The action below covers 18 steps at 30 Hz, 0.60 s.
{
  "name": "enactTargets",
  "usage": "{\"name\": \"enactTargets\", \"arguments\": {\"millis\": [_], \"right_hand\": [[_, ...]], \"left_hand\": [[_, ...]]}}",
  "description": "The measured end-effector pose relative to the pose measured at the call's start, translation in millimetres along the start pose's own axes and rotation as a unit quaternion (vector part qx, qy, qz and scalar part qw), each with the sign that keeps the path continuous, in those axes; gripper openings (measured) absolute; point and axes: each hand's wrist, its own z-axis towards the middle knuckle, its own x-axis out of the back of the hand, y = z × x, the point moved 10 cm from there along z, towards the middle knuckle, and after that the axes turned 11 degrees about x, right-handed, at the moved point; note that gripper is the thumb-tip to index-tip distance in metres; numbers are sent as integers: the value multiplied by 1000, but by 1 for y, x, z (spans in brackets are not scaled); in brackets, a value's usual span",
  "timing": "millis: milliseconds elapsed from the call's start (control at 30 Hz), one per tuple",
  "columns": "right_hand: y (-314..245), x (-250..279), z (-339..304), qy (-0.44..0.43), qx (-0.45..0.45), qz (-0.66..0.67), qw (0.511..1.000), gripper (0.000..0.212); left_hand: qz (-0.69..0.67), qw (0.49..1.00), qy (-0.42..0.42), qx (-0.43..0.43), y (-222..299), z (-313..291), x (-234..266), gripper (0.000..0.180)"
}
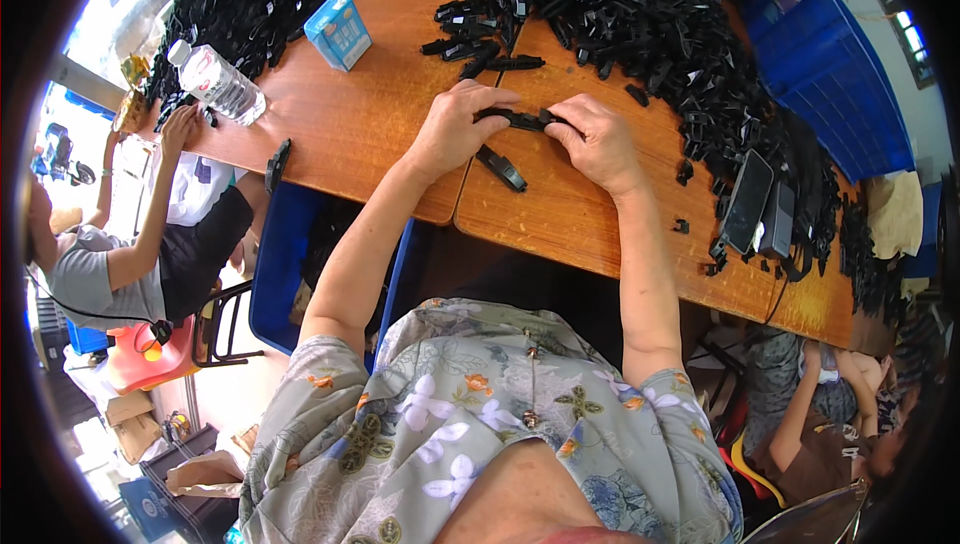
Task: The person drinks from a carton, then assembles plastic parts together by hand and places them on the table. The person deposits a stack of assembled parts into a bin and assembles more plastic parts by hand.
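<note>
Black plastic piece (pixel 527 120), upper centre of the frame, is held at both ends. Left to right across the brown worktop (pixel 385 134): clear bottle (pixel 220 84) and blue drink carton (pixel 338 34), upper left; left hand (pixel 460 126), pinching the piece's left end; second black piece (pixel 502 169), lying just below; right hand (pixel 600 139), pinching the right end; heaped black parts (pixel 640 14), upper right; a dark phone (pixel 747 201), right.

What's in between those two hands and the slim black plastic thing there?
Nothing visible: the left hand and right hand pinch the slim black plastic thing at opposite ends. Another long black plastic piece lies on the brown wooden table, lower in the picture, not in between.
</note>
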Motion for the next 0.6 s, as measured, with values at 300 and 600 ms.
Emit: {"name": "enactTargets", "arguments": {"millis": [300, 600], "right_hand": [[-17, -26, 12, -31, 96, -65, 993, 13], [49, 59, -21, 182, -73, -196, 961, 15]], "left_hand": [[-2, 999, -32, -20, 8, 5, -7, 33], [-71, 997, -18, 39, -8, 17, -1, 28]]}}
